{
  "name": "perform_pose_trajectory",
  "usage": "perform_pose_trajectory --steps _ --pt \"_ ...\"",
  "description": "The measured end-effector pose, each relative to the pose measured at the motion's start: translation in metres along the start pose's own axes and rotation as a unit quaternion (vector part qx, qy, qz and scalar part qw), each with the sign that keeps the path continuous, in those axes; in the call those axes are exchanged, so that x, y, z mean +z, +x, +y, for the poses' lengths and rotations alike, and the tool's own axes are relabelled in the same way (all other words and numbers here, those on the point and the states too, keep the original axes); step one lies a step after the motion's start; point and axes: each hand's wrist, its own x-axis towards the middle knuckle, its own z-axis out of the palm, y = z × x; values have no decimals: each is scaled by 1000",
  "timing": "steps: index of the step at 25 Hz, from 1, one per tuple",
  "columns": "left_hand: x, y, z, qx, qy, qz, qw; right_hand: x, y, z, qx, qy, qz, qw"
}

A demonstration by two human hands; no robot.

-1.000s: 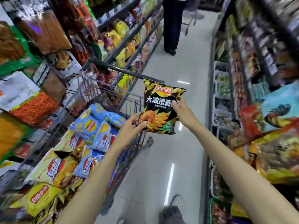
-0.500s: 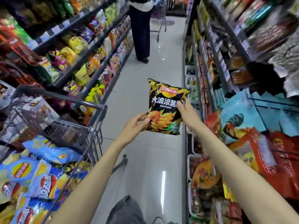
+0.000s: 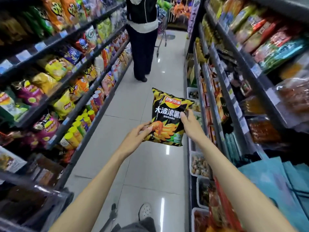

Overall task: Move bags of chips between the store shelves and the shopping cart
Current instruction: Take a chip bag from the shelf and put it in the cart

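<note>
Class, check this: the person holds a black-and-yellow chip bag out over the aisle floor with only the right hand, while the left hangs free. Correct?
Not quite. The head view shows both hands on the chip bag: the left hand pinches its lower edge, the right hand grips its side. The rest stands.

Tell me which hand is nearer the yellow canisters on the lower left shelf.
Left. The left hand pinches the chip bag's lower-left edge, toward the yellow canisters; the right hand grips its far edge.

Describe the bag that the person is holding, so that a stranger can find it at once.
Look at the aisle floor between the two shelf rows. Above it, the left hand and right hand hold up one black Lay's chip bag. It alone hangs in mid-air, black with yellow streaks, a shrimp and ridged chips pictured; the shelved bags are mostly yellow, purple or orange.
</note>
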Motion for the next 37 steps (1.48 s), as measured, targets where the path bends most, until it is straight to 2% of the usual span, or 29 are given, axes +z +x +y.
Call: perform_pose_trajectory --steps 4,9,15,17,25,32,37 --pt "-43 81 17 -1 -4 33 999 13 95 -36 -27 3 -10 1000" --pt "-105 162 7 -9 7 76 997 54 197 -74 -44 26 -53 997" --pt "-190 248 -6 -33 17 161 986 129 339 -120 -73 39 -151 985" --pt "-224 276 -7 -39 26 213 976 161 393 -143 -104 32 -199 974" --pt "-351 328 -3 -83 17 412 907 309 545 -277 -243 -35 -346 906" --pt "-446 316 -22 -122 37 537 834 436 576 -374 -269 -58 -482 831" --pt "-523 307 -38 -127 77 620 770 525 577 -449 -323 -40 -524 787"
